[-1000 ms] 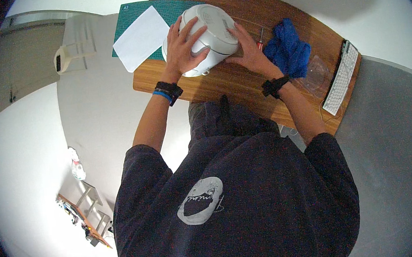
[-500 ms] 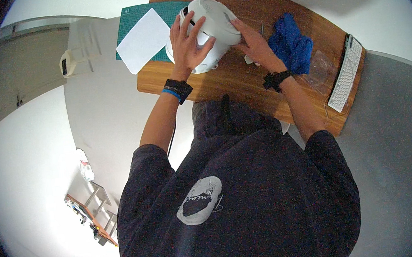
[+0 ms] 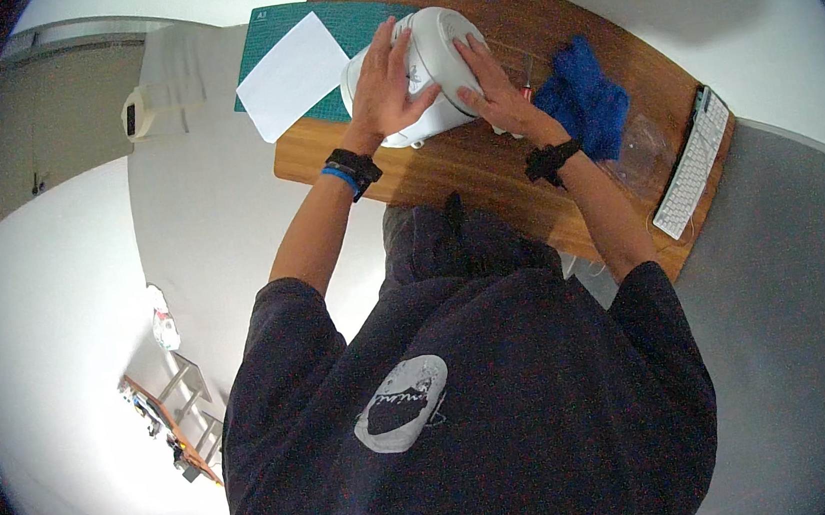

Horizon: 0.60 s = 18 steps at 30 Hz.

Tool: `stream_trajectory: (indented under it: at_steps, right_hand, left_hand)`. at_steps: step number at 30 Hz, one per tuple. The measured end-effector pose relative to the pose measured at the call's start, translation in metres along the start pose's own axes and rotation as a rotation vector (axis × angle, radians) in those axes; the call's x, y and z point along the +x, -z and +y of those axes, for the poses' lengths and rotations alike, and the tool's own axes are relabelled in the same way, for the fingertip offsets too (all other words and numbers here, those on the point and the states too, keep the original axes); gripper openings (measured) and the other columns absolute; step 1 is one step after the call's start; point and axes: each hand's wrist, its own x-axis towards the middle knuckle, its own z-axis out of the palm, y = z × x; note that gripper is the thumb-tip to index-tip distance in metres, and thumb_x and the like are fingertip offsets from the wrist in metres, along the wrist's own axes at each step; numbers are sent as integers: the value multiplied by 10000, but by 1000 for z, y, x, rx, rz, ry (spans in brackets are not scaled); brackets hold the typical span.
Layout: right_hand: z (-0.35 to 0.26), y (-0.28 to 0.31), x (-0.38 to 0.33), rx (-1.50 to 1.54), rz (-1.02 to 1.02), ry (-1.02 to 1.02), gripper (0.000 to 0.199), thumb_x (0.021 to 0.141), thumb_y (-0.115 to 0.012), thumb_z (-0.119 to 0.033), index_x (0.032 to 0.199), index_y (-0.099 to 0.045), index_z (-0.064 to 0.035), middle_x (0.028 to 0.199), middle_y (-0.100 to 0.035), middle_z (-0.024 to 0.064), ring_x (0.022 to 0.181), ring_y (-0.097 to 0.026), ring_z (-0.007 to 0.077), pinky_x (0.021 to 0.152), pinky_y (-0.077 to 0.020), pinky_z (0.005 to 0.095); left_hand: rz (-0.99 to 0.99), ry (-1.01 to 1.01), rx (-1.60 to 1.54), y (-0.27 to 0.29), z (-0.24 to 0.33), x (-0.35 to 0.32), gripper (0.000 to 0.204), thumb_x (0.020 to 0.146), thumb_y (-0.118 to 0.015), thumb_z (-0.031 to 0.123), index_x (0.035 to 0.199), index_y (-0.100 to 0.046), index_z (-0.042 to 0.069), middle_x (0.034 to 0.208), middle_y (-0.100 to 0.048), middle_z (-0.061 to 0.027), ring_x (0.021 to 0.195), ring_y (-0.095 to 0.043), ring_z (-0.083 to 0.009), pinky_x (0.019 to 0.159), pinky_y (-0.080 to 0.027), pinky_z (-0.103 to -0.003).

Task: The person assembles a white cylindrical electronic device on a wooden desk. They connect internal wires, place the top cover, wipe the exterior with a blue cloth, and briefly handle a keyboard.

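Observation:
A rounded white appliance that looks like a rice cooker [image 3: 434, 42] is tilted over on the wooden table [image 3: 468, 161], its round end facing right. My left hand [image 3: 382, 92] presses along its left side, fingers stretched upward and thumb across the body. On the round end at the right lies my right hand [image 3: 498, 95], fingers extended. The cooker is held between both hands, and its underside against the table is hidden. A thin tool with a red part [image 3: 527, 92] shows just beside my right hand.
A green cutting mat [image 3: 270, 33] with a white sheet [image 3: 291, 77] on it is at the left. To the right are a crumpled blue cloth [image 3: 582, 99], a clear plastic bag [image 3: 641, 155] and a white keyboard [image 3: 693, 168] along the table's edge.
The cooker has turned between my hands, and its dark slot no longer shows. My right hand has shifted from its edge onto the round end. My left hand stays on the left side.

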Motion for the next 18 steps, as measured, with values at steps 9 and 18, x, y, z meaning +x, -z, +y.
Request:
stream_trajectory:
  at_steps: [9,18]
  right_hand:
    - [4,-19,25,55,183,-154,787,1035,-554,-483,1643,-233,-100,1655,-188,346,1543,-153,525,1258,-150,571]
    - [24,10,22,147,197,-229,801,972,-705,-379,1582,-311,-39,1609,-348,274,1490,-352,427,1238,-286,472]
  left_hand:
    - [20,34,149,-19,9,10,648,978,-533,336,1505,-414,-22,1540,-445,-274,1442,-384,-470,1238,-253,-541]
    - [-101,-37,134,-22,30,18,626,954,-631,277,1492,-445,18,1558,-439,-248,1448,-394,-455,1228,-285,-542]
